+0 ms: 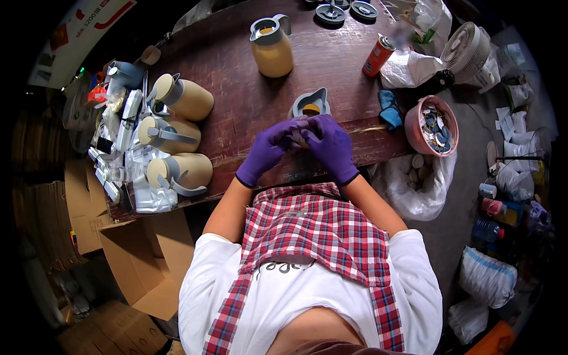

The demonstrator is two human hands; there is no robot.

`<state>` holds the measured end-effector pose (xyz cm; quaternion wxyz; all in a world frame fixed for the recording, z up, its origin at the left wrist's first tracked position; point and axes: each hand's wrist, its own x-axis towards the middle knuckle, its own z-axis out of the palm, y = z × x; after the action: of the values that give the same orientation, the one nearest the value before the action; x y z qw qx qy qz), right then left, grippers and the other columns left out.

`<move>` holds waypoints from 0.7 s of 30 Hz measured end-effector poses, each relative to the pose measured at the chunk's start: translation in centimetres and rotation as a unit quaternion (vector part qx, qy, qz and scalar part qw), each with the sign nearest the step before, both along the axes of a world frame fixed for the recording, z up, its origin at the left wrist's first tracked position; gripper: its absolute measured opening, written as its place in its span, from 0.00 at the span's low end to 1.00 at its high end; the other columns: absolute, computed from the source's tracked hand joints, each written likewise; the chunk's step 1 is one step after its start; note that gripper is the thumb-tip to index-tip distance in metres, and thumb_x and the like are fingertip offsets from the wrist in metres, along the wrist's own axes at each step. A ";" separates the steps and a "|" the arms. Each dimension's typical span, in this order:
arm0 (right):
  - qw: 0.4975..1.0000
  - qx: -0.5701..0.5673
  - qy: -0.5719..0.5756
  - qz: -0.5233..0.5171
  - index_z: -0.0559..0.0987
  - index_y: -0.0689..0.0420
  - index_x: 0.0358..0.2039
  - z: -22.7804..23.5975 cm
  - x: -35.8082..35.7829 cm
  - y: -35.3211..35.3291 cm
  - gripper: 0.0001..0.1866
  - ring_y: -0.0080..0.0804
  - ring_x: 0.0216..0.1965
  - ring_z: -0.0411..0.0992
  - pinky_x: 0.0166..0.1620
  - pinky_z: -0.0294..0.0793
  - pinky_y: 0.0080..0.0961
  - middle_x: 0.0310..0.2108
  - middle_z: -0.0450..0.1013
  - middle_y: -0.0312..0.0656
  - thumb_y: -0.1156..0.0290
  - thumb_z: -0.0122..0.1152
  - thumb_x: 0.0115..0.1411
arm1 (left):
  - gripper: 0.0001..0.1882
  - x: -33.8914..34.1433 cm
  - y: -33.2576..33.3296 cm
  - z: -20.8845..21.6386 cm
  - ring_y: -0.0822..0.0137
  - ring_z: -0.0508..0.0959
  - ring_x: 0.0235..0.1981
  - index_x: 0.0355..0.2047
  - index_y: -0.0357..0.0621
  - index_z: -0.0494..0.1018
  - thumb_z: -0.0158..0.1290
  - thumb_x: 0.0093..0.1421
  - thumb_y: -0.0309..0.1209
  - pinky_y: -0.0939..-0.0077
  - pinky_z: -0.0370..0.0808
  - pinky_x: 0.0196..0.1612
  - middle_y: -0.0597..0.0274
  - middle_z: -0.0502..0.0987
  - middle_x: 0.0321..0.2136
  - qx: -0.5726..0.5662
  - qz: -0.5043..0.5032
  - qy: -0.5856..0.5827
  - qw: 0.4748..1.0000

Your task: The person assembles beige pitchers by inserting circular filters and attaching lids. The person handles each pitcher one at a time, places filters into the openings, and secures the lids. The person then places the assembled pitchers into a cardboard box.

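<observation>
My left hand [266,149] and my right hand [332,148], both in purple gloves with dark cuffs, meet at the table's front edge. Their fingers are pinched close together over the near side of a jug [320,96] with a grey spouted collar and a yellowish opening. What the fingertips hold is too small and covered to make out. Most of the jug's body is hidden behind the gloves. Farther back a beige jug [272,56] with a grey collar and handle stands upright, its top uncovered.
Several lidded beige jugs [188,100] lie at the left beside plastic packaging [155,188]. Black lids [330,14] sit at the far edge. Rightward are a red spray can [377,57], a blue cloth [389,109], a pink bucket [416,127] of small parts and a fan [465,47].
</observation>
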<state>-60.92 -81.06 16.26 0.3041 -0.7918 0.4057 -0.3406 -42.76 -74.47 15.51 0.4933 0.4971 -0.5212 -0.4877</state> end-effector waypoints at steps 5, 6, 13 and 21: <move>0.998 0.015 -0.036 0.050 0.78 0.55 0.44 0.5 0.1 0.1 0.13 0.43 0.40 0.78 0.42 0.76 0.31 0.38 0.76 0.43 0.67 0.66 0.60 | 0.26 -0.3 -0.5 0.4 0.70 0.79 0.52 0.59 0.45 0.74 0.53 0.60 0.14 0.77 0.77 0.51 0.60 0.79 0.55 -0.101 0.063 -0.146 0.982; 0.995 0.031 -0.074 0.057 0.78 0.55 0.44 0.5 0.3 0.1 0.13 0.44 0.41 0.77 0.42 0.76 0.34 0.39 0.76 0.43 0.67 0.65 0.59 | 0.26 -0.2 -0.4 0.4 0.71 0.79 0.51 0.59 0.46 0.75 0.53 0.60 0.14 0.76 0.77 0.51 0.60 0.80 0.53 -0.101 0.078 -0.173 0.977; 0.995 -0.082 -0.006 0.056 0.79 0.53 0.43 -0.5 -0.3 -2.3 0.13 0.45 0.42 0.76 0.43 0.76 0.41 0.43 0.76 0.41 0.70 0.63 0.56 | 0.25 1.3 -0.5 2.9 0.68 0.79 0.46 0.54 0.45 0.77 0.52 0.57 0.12 0.70 0.75 0.54 0.60 0.81 0.46 -0.178 0.069 -0.487 0.852; 0.992 -0.088 0.046 0.076 0.79 0.49 0.40 -1.6 -0.4 -0.9 0.11 0.43 0.39 0.76 0.40 0.74 0.41 0.41 0.75 0.39 0.69 0.64 0.55 | 0.26 2.0 -3.4 2.7 0.60 0.77 0.51 0.51 0.42 0.77 0.47 0.54 0.10 0.69 0.70 0.58 0.59 0.80 0.50 -0.190 0.037 -0.259 0.946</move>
<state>-61.29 -81.99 14.62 0.2389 -0.8589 0.3264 -0.3142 -40.76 -77.86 18.25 0.4449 0.5221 -0.6950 -0.2154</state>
